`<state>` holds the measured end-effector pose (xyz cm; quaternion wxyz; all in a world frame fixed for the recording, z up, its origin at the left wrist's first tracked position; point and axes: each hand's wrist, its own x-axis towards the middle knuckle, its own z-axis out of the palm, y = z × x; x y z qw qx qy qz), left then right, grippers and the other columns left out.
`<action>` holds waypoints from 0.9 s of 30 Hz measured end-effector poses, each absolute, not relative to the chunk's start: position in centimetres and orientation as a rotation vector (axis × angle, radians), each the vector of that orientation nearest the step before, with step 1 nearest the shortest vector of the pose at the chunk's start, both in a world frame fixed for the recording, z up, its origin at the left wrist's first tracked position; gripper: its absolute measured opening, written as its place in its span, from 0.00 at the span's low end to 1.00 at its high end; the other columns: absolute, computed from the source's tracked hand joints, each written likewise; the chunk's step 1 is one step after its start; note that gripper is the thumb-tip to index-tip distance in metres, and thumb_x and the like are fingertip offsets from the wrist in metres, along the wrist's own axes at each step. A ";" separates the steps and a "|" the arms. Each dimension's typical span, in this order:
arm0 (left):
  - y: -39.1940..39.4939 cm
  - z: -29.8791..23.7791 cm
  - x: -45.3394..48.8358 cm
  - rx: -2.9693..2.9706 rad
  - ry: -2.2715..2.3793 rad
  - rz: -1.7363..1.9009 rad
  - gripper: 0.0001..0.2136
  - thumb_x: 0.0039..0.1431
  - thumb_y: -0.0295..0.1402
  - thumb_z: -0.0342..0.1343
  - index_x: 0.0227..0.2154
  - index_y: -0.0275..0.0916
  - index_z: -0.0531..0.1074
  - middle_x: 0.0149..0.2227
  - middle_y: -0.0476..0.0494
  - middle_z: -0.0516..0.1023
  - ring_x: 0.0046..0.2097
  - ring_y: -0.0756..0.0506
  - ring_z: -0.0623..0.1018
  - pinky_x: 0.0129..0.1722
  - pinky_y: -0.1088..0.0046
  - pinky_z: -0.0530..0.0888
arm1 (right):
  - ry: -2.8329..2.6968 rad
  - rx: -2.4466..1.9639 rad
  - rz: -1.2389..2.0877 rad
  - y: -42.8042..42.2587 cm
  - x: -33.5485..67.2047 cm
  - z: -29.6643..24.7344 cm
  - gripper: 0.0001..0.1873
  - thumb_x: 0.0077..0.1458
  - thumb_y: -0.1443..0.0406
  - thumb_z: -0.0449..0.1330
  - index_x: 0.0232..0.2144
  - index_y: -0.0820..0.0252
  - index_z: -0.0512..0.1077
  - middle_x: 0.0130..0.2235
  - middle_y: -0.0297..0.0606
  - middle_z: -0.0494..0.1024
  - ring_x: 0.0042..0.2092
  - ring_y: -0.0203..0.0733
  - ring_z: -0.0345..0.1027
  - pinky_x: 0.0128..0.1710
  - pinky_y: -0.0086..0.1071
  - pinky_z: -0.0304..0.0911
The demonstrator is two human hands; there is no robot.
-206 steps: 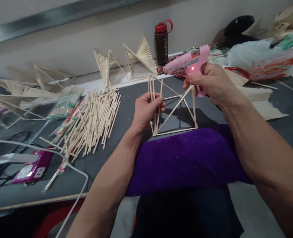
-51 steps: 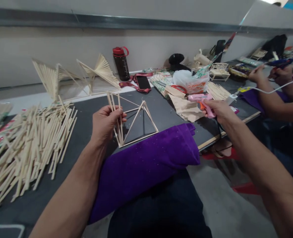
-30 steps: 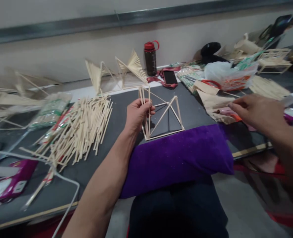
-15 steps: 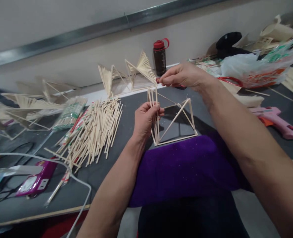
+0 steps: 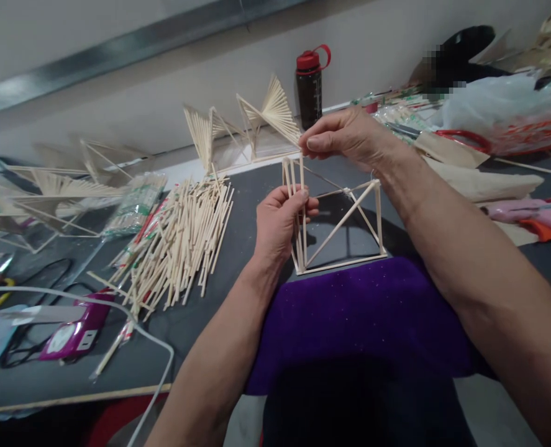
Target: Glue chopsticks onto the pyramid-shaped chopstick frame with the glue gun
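A small frame of thin wooden sticks stands on the dark table just beyond a purple cloth. My left hand is closed round the frame's upright sticks at its left corner. My right hand hovers over the frame's top, its fingertips pinched at the upper end of the upright sticks; what it pinches is too thin to name. A pink glue gun lies on the table at the right, away from both hands.
A heap of loose sticks lies left of the frame. Finished fan-shaped stick models stand by the wall, with a dark bottle with a red cap. A magenta device and a white cable lie at the front left. Bags and paper crowd the right.
My right hand set the pink glue gun down on the table at the right, then came back over the frame's top and pinched there. My left hand kept its hold.
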<state>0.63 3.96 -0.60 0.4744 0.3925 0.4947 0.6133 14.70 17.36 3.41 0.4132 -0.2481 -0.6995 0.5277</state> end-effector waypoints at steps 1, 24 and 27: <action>4.0 -0.6 0.6 0.966 1.219 1.498 0.09 0.52 0.36 0.65 0.31 0.38 0.73 0.25 0.49 0.80 0.24 0.53 0.78 0.23 0.81 0.71 | -1.746 -0.621 1.333 17.3 14.6 3.4 0.06 0.49 0.65 0.71 0.30 0.63 0.80 0.32 0.37 0.80 0.32 0.34 0.71 0.32 0.26 0.66; 4.0 -0.6 0.6 0.964 1.270 1.486 0.07 0.53 0.36 0.64 0.31 0.38 0.74 0.25 0.49 0.79 0.25 0.52 0.78 0.27 0.77 0.75 | -1.696 -0.662 1.349 16.1 13.2 3.2 0.09 0.47 0.65 0.72 0.25 0.63 0.76 0.26 0.35 0.76 0.29 0.33 0.68 0.30 0.26 0.66; 4.0 -0.7 0.6 0.961 1.266 1.490 0.07 0.54 0.36 0.64 0.31 0.39 0.74 0.25 0.49 0.80 0.25 0.52 0.78 0.28 0.76 0.75 | -1.708 -0.627 1.377 16.2 13.0 2.9 0.09 0.48 0.64 0.72 0.26 0.63 0.76 0.26 0.34 0.76 0.29 0.32 0.67 0.30 0.25 0.65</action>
